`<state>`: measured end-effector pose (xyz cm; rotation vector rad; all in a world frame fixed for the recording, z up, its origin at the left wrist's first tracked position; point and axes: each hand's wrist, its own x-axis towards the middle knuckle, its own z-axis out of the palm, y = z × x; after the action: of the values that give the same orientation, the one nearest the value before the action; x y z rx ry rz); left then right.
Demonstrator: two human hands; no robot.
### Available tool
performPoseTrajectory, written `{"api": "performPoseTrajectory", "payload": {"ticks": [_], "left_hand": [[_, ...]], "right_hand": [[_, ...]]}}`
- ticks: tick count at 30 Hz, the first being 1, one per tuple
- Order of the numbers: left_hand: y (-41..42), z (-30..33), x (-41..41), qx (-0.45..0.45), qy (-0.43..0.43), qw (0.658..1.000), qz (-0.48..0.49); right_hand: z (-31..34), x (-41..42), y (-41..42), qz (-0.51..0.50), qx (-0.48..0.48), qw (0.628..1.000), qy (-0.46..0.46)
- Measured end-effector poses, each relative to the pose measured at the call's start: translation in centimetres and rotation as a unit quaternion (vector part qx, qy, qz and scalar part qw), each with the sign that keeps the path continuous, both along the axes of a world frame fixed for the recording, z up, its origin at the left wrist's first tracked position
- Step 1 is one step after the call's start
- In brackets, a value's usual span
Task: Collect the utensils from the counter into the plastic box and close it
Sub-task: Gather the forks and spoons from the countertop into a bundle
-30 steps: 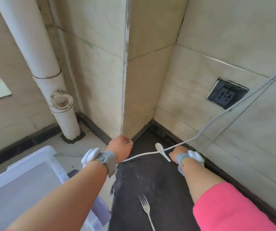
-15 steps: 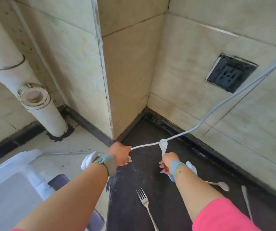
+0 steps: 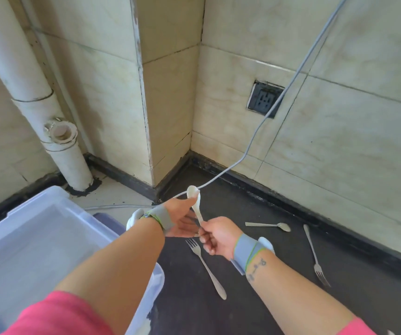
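a white spoon is held up off the dark counter, its bowl uppermost and its handle slanting down to the right hand, whose fingers are pinched closed around the handle's lower end. the left hand lies just beside it with the palm turned up and the fingers spread loosely, the thumb side touching the spoon's shaft; whether it actually grips the spoon cannot be told. both wrists wear grey bands, and pink sleeves show at the bottom edge. a grey cable crosses right behind the spoon's bowl and climbs toward the upper right, passing in front of a dark wall socket. on the counter below the hands lies a metal fork, tines pointing toward the hands. further right, near the counter's back edge, lies a metal spoon, and beside it a second fork with its tines toward the near side. the clear plastic box stands open at the counter's left side, under the left forearm, on the paler part of the surface. behind it a white pipe runs down the tiled wall into the back left corner.
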<state>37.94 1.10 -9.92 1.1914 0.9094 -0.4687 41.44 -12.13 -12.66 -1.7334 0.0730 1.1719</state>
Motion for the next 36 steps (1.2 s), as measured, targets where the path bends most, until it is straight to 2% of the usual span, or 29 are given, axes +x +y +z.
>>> {"api": "performPoseTrajectory", "payload": {"ticks": [6, 8, 11, 12, 14, 16, 24, 27, 28, 29, 30, 31, 32, 34, 36], "left_hand": [[-1.5, 1.6, -2.3, 0.010, -0.051, 0.998, 0.036], [-1.4, 2.0, -2.4, 0.004, -0.078, 0.992, 0.100], [-1.3, 2.5, -2.9, -0.015, -0.104, 0.975, 0.198], [-1.1, 2.3, -2.9, 0.008, -0.101, 0.973, 0.207], [-0.9, 1.8, -3.0, 0.056, -0.090, 0.972, 0.209], [-1.0, 1.7, -3.2, 0.080, -0.078, 0.971, 0.212], [-1.1, 1.4, -3.7, 0.027, -0.076, 0.971, 0.225], [-1.4, 1.7, -3.2, 0.033, -0.085, 0.969, 0.228], [-1.8, 1.8, -2.8, 0.031, -0.085, 0.971, 0.222], [-2.0, 1.7, -2.4, 0.032, -0.082, 0.972, 0.216], [-1.9, 1.5, -2.1, 0.033, -0.077, 0.974, 0.212], [-2.4, 1.4, -1.6, 0.032, -0.074, 0.977, 0.197], [-2.7, 1.1, -1.1, 0.030, -0.068, 0.981, 0.181], [-3.5, 0.5, -0.4, 0.022, -0.054, 0.985, 0.159], [-4.9, 0.1, -0.2, 0.009, -0.048, 0.990, 0.133]], "right_hand": [[0.8, -3.4, -2.1, 0.012, 0.089, 0.995, -0.035], [0.4, -3.3, -3.1, 0.020, 0.052, 0.996, -0.076], [-2.1, -2.8, -5.5, 0.055, -0.102, 0.983, -0.142], [-3.4, -2.6, -6.1, 0.086, -0.166, 0.968, -0.165], [-5.6, -2.6, -6.9, 0.178, -0.293, 0.911, -0.229], [-7.2, -3.5, -6.9, 0.235, -0.368, 0.860, -0.263], [-11.0, -5.2, -5.7, 0.338, -0.406, 0.779, -0.336], [-11.2, -5.2, -6.6, 0.333, -0.427, 0.791, -0.284], [-10.9, -5.1, -7.2, 0.316, -0.427, 0.805, -0.263], [-10.7, -5.0, -7.6, 0.280, -0.409, 0.837, -0.231], [-10.5, -5.0, -7.7, 0.223, -0.352, 0.890, -0.186], [-10.0, -4.9, -8.2, 0.125, -0.268, 0.946, -0.130], [-9.1, -4.8, -8.6, 0.023, -0.177, 0.980, -0.084], [-7.0, -4.7, -9.5, -0.120, -0.039, 0.991, -0.049], [-5.0, -4.6, -10.7, -0.185, 0.081, 0.979, -0.023]]}}
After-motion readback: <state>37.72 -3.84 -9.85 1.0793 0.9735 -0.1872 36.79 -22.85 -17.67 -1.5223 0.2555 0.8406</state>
